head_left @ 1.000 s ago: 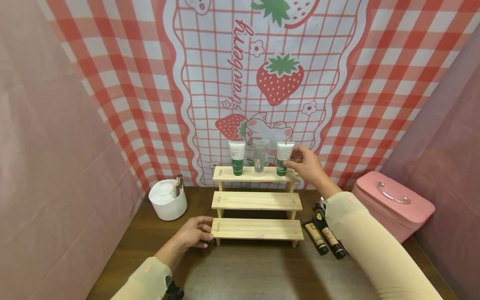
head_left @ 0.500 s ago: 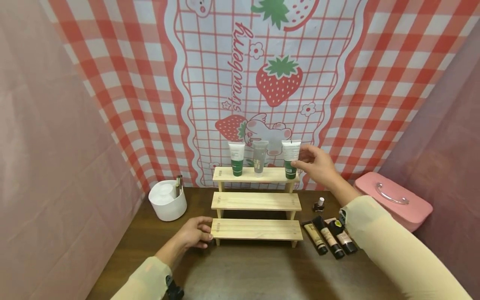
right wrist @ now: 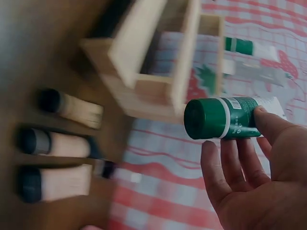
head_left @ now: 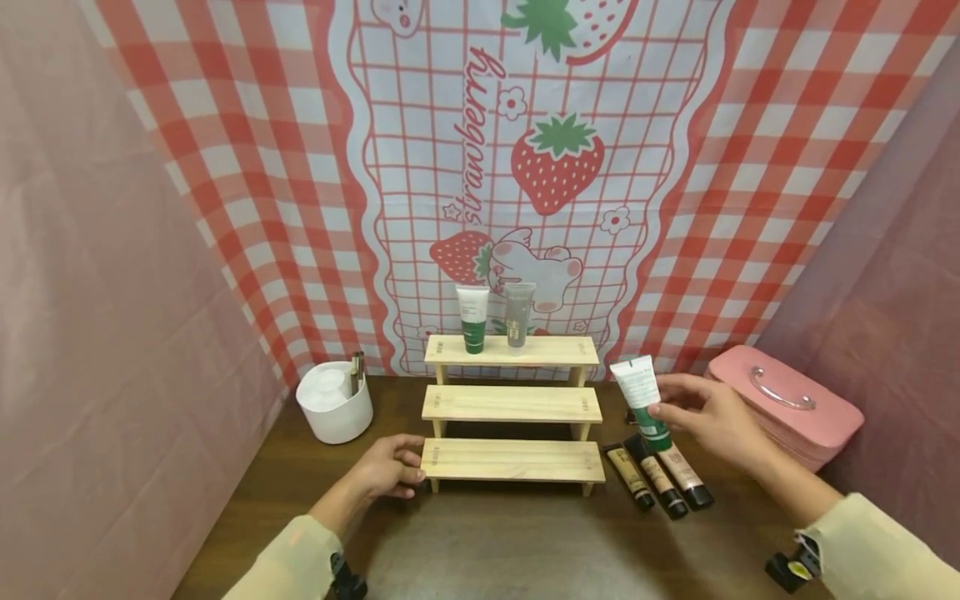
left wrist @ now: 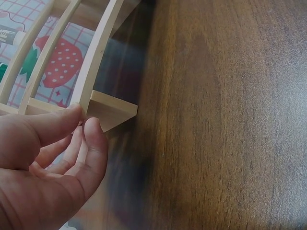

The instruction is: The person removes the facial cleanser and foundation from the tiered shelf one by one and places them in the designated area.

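My right hand [head_left: 708, 417] holds a white and green squeeze tube [head_left: 639, 392], tilted, in the air right of the wooden three-step rack [head_left: 513, 458]. Its green cap [right wrist: 204, 118] points down and away from the thumb in the right wrist view. My left hand [head_left: 386, 467] is at the left end of the lowest step, where thumb and forefinger [left wrist: 96, 143] pinch the board's edge. On the top step stand a second white and green tube [head_left: 473, 321] and a clear grey tube [head_left: 517, 317], both upright on their caps.
Beige tubes [head_left: 686, 477] with black caps lie on the brown table, right of the rack. A small dark bottle [right wrist: 104, 168] lies beyond them. Farther right sits a pink case [head_left: 783, 392] with a silver handle. A white round holder [head_left: 337, 417] stands at the left.
My right hand has lifted the white and green tube off the right end of the top step and carried it right and down. The left hand stays at the rack.
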`<state>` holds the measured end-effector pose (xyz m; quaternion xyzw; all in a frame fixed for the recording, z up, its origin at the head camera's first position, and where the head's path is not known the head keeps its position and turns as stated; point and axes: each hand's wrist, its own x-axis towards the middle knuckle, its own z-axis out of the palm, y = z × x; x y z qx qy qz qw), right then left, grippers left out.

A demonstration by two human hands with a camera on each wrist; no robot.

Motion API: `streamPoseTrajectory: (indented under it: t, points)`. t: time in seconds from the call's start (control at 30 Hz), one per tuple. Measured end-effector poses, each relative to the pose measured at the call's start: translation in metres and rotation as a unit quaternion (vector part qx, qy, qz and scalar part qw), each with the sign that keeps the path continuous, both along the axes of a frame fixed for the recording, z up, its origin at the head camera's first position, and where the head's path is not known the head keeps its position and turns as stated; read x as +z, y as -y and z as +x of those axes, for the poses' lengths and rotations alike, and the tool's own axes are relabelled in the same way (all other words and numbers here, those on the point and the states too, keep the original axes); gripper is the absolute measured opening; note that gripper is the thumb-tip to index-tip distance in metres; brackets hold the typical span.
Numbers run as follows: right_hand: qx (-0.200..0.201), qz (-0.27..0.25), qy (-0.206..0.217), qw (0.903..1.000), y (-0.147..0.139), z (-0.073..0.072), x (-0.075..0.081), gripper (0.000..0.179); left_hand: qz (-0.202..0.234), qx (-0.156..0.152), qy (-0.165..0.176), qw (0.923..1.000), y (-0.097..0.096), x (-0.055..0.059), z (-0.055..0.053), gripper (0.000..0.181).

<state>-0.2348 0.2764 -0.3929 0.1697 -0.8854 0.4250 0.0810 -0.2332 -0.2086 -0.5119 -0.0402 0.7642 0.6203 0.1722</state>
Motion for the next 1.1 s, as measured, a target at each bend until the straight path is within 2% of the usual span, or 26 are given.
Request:
streamPoseTrajectory:
  t: [0.07,0.23,0.4,0.53,0.7,0.8,0.87,1.1]
  points:
    - [0.001,0.001,0.016,0.9999,-0.007,0.012,-0.017,0.037,-0.001,0.0,0.001,1.0,0.0,-0.001,0.0,0.067]
    - [0.005,-0.004,0.096,0.9954,-0.02,0.037,-0.055,0.044,-0.001,-0.001,0.004,1.0,0.001,-0.001,0.0,0.066]
    - [0.025,-0.021,0.169,0.985,-0.026,0.053,-0.087,0.048,0.005,0.0,0.001,1.0,0.001,0.001,0.002,0.067]
    - [0.051,-0.049,0.222,0.9724,-0.026,0.061,-0.107,0.049,0.006,-0.006,-0.002,1.0,0.001,0.001,0.002,0.067]
    - [0.064,-0.075,0.287,0.9529,-0.025,0.069,-0.122,0.049,0.004,-0.005,-0.002,1.0,0.0,0.0,0.003,0.067]
    - [0.068,-0.081,0.312,0.9441,-0.025,0.072,-0.129,0.048,0.002,-0.003,-0.002,1.0,0.0,-0.002,0.002,0.067]
    - [0.072,-0.086,0.318,0.9413,-0.026,0.074,-0.134,0.047,0.001,-0.002,-0.003,1.0,-0.001,-0.003,0.002,0.067]
    - [0.074,-0.09,0.319,0.9406,-0.024,0.077,-0.143,0.045,0.002,0.001,-0.002,1.0,0.0,-0.001,0.003,0.066]
